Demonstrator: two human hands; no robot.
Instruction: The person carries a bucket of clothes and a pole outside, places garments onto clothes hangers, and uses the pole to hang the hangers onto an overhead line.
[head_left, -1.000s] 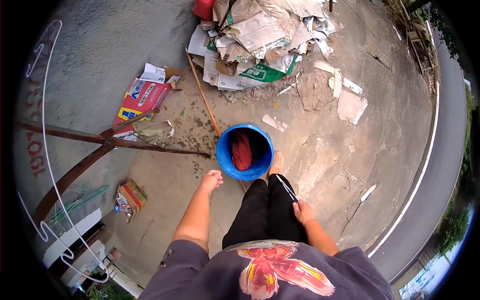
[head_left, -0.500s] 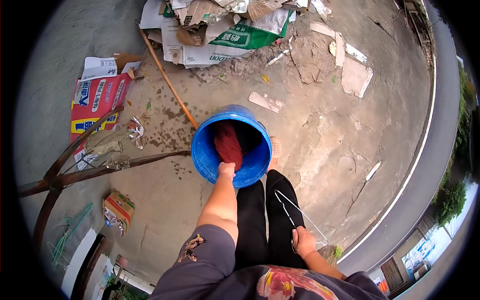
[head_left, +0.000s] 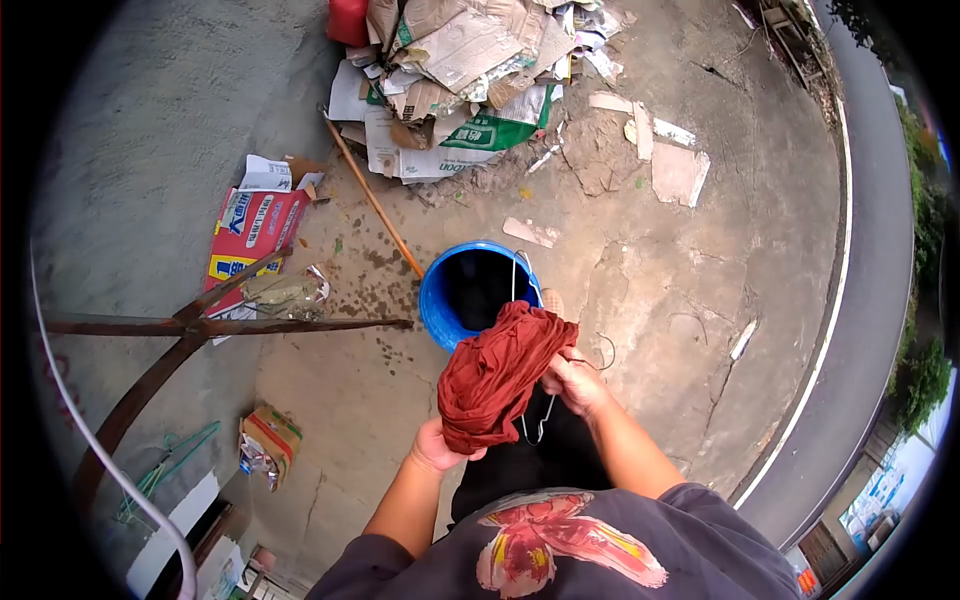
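A crumpled dark red garment is held up in front of my body, over the near rim of the blue bucket. My left hand grips its lower left end. At the garment's right side, my right hand is closed around a white wire clothes hanger, with the cloth against its fingers. Part of the hanger lies hidden behind the cloth; its wire shows above and below. Inside the bucket sits dark material that I cannot make out clearly.
A wooden pole leans against the bucket from the far side. Left stands a dark branching frame near a red carton. Flattened cardboard is piled ahead. A small cardboard box is at lower left; a road runs right.
The red garment has come up out of the bucket in my left hand. My right hand has brought the hanger from beside my leg to the garment.
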